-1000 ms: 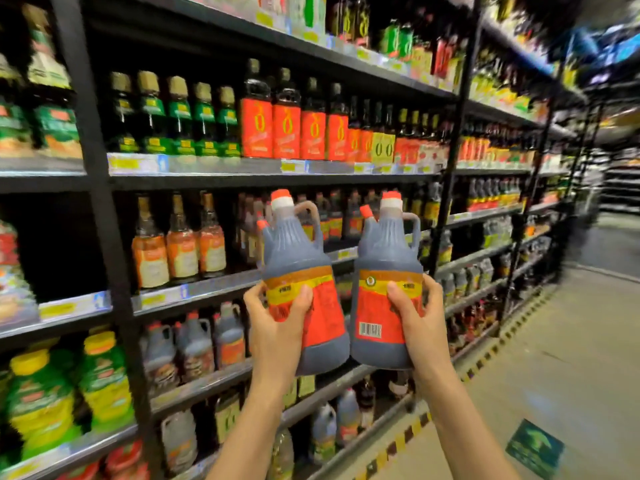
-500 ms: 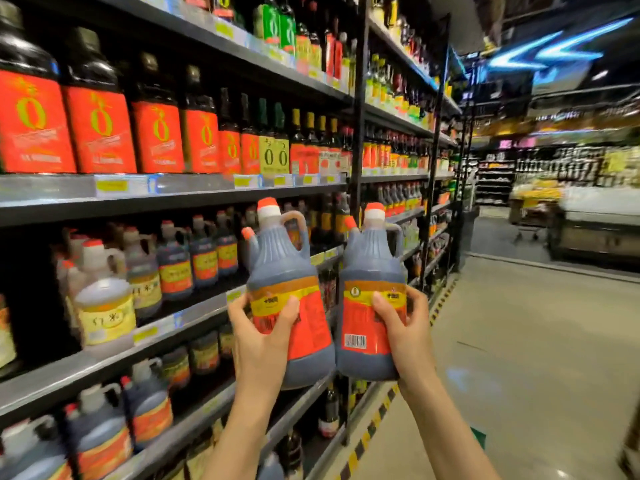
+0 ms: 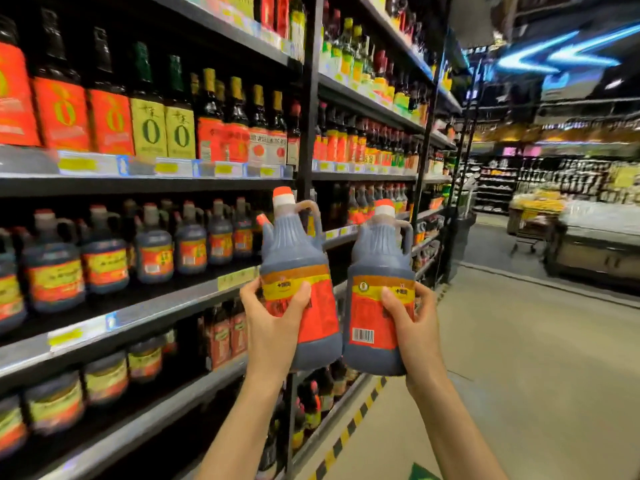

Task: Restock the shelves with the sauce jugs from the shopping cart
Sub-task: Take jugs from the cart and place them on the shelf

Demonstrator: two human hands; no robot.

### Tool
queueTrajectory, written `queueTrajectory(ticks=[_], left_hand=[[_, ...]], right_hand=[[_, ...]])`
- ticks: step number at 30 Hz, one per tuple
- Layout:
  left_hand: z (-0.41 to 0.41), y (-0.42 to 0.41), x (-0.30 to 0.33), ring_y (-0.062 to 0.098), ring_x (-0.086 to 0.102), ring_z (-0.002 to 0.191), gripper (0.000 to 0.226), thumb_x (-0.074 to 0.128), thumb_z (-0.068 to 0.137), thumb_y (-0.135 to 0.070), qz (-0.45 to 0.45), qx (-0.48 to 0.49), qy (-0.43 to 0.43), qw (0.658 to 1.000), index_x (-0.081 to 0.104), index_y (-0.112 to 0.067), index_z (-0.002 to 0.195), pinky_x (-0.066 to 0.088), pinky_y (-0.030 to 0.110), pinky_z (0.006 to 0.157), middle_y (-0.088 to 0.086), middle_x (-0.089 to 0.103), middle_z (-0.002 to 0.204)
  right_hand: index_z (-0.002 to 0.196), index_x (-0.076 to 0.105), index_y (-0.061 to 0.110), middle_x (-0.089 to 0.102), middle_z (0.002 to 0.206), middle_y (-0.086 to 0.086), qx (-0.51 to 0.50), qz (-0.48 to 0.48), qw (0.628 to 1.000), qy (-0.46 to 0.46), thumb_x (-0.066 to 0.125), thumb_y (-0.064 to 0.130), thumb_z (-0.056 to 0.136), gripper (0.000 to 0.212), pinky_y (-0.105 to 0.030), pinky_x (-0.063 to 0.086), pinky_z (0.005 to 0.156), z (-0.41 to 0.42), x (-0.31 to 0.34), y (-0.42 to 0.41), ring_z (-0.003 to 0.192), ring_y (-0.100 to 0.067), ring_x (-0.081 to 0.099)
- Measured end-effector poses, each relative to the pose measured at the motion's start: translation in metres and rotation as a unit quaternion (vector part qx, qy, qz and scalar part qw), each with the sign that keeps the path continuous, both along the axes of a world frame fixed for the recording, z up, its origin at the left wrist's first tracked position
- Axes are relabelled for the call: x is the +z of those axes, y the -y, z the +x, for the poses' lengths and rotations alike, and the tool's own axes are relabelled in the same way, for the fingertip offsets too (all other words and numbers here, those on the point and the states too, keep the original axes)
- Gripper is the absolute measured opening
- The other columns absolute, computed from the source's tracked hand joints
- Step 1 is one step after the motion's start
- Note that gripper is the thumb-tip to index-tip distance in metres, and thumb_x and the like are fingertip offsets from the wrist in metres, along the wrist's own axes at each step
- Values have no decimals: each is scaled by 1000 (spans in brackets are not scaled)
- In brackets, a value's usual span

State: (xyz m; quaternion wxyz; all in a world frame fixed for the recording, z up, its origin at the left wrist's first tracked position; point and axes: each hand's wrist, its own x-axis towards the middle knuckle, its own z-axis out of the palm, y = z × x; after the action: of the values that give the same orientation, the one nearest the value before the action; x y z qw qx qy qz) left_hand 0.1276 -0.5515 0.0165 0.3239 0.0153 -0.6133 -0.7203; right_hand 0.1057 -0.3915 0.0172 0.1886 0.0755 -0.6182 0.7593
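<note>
- Leftmost, a long black shelf unit (image 3: pixel 145 183) ran down the side of the aisle, its upper tier packed with tall dark bottles wearing orange-red labels (image 3: pixel 60 114) and two with yellow-green labels (image 3: pixel 164 133).
- On the tier below stood a row of shelved jugs (image 3: pixel 152 251), dark liquid inside, red caps on top, orange and yellow labels facing the aisle; yellow price tags (image 3: pixel 239 277) ran along the shelf edge.
- Further right, the left hand (image 3: pixel 273 323) gripped the left sauce jug (image 3: pixel 298 271) round its lower body, thumb laid across the label and fingers curled behind, holding it upright in the air just in front of the shelf edge.
- Beside it, the right sauce jug (image 3: pixel 379 289) hung a little lower, its lower side touching or nearly touching the first; a barcode showed near its base.
- The right hand (image 3: pixel 410 327) clasped that jug from the right, thumb pressed on the label and fingers wrapped round the far side.
- Both jugs had white necks with red caps and a loop handle at the shoulder.
- Rightmost lay the pale aisle floor (image 3: pixel 519 341), with yellow-and-black striped tape (image 3: pixel 349 427) along the shelf foot and blurred store displays (image 3: pixel 588 230) in the distance.
</note>
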Motion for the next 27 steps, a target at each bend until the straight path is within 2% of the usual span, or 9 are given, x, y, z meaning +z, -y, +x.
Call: queueTrajectory(ticks=[2, 5, 9, 13, 17, 20, 24, 27], left_hand=[[-34, -26, 2, 1, 55, 82, 49, 65, 82, -24, -7, 5, 0, 1000, 34, -18, 120, 44, 8, 54, -3, 55, 100], [-81, -58, 1, 6, 59, 86, 48, 67, 80, -28, -6, 0, 3, 1000, 34, -22, 116, 44, 19, 62, -2, 57, 102], [-146, -93, -6, 9, 61, 86, 50, 69, 77, -31, -14, -12, 9, 1000, 35, -26, 113, 45, 22, 65, -2, 59, 102], [-218, -119, -11, 11, 62, 88, 67, 77, 62, -53, -14, -12, 20, 1000, 38, -28, 110, 48, 29, 71, -3, 61, 101], [-296, -140, -19, 1, 58, 81, 49, 68, 78, -29, -16, -2, 22, 1000, 37, -21, 114, 44, 17, 62, -9, 57, 94], [-359, -152, -18, 0, 57, 81, 49, 69, 78, -28, -9, -1, 23, 1000, 36, -22, 114, 43, 17, 61, -11, 55, 94], [-435, -160, -15, 9, 60, 88, 65, 76, 67, -47, -14, 9, 25, 1000, 37, -23, 114, 45, 23, 65, -3, 57, 102], [-485, -163, -14, 5, 57, 85, 53, 73, 76, -33, -22, 38, 34, 998, 37, -21, 113, 42, 21, 64, 1, 57, 103]], right_hand=[[121, 39, 22, 60, 105, -2, 3, 1, 1000, 0, 65, 27, 82, 47, -25, 53, 60, -33, 5, -25, 85, -15, 65], [117, 40, 23, 59, 103, -1, 0, -13, 1000, 4, 64, 25, 83, 42, -20, 53, 54, -79, 5, -58, 81, -14, 65], [116, 40, 24, 59, 104, -1, -6, -13, 1000, 15, 65, 28, 82, 42, -22, 52, 54, -140, -2, -95, 82, -15, 66], [118, 40, 21, 61, 100, -1, -12, -27, 999, 20, 64, 25, 83, 42, -19, 52, 50, -209, -10, -122, 75, -11, 66], [118, 40, 22, 61, 102, -2, -5, -28, 999, 23, 64, 27, 83, 43, -26, 53, 58, -288, -18, -141, 82, -17, 66], [118, 40, 22, 62, 98, -1, 2, -24, 999, 22, 65, 27, 82, 44, -24, 52, 56, -350, -18, -152, 78, -14, 67], [117, 40, 22, 60, 99, 0, 17, -31, 999, 28, 64, 26, 83, 42, -24, 51, 56, -428, -15, -162, 81, -15, 66], [117, 39, 23, 57, 100, 4, 33, -36, 998, 29, 62, 22, 85, 39, -17, 52, 51, -483, -15, -166, 82, -12, 63]])
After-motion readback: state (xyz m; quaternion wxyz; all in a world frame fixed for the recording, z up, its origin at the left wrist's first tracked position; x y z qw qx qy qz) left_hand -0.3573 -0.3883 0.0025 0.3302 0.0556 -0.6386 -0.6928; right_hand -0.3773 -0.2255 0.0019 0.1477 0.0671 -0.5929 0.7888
